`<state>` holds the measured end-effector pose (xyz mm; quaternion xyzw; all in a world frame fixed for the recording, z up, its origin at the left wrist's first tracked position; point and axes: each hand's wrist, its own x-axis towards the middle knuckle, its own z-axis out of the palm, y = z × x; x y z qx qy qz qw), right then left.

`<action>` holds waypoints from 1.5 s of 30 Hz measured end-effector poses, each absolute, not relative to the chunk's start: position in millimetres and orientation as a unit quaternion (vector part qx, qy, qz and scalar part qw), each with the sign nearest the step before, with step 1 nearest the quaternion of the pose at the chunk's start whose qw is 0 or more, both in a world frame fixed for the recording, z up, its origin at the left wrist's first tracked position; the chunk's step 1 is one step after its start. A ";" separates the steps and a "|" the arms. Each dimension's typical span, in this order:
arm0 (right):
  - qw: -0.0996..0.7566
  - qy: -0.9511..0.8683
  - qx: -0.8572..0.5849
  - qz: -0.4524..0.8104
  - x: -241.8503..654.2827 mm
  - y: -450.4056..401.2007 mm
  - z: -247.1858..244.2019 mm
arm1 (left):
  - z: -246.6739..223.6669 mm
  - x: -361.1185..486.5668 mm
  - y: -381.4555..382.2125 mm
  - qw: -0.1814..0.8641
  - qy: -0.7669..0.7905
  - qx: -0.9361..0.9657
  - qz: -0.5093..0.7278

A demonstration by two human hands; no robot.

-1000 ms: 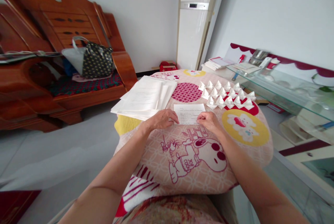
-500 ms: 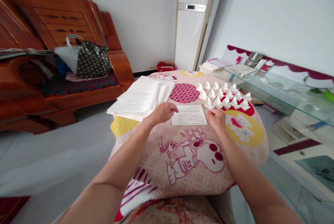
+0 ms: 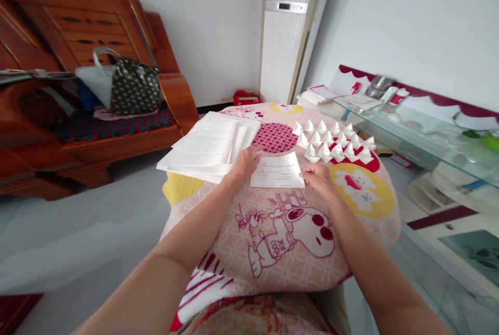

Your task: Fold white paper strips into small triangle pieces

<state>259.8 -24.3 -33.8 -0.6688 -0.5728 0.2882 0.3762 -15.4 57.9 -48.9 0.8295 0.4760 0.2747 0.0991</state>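
A printed sheet of paper (image 3: 277, 172) lies in front of me on the patterned cloth. My right hand (image 3: 317, 178) pinches its right edge between thumb and fingers. At the upper left corner of the sheet, my left hand (image 3: 245, 163) has its fingers drawn together on the paper; the exact grip is partly hidden. Left of that hand is a loose stack of printed paper (image 3: 206, 142). Several folded white paper boats (image 3: 325, 153) stand in rows beyond my right hand.
The round table's cloth (image 3: 288, 267) has cartoon figures on it. A glass-topped cabinet (image 3: 421, 140) with cups and papers runs along the right. On the left stands a wooden sofa (image 3: 93, 28) with a dark patterned bag (image 3: 134, 85). A tall white air conditioner (image 3: 283, 54) is behind the table.
The sheet has shifted slightly left and tilted. My left hand has moved up and left to its corner, and my right hand has moved left onto its right edge.
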 end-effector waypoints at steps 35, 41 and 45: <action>0.651 -0.393 -0.419 0.497 235.7 -45.7 -9.4 | 2.2 -34.4 31.1 0.598 0.266 0.581 0.484; 0.568 -0.468 -0.403 0.543 245.7 -45.6 -14.3 | 23.5 -42.2 19.0 0.674 0.176 0.512 0.502; 0.619 -0.466 -0.416 0.476 241.8 -41.7 -14.5 | 12.0 -21.0 8.7 0.752 0.151 0.504 0.397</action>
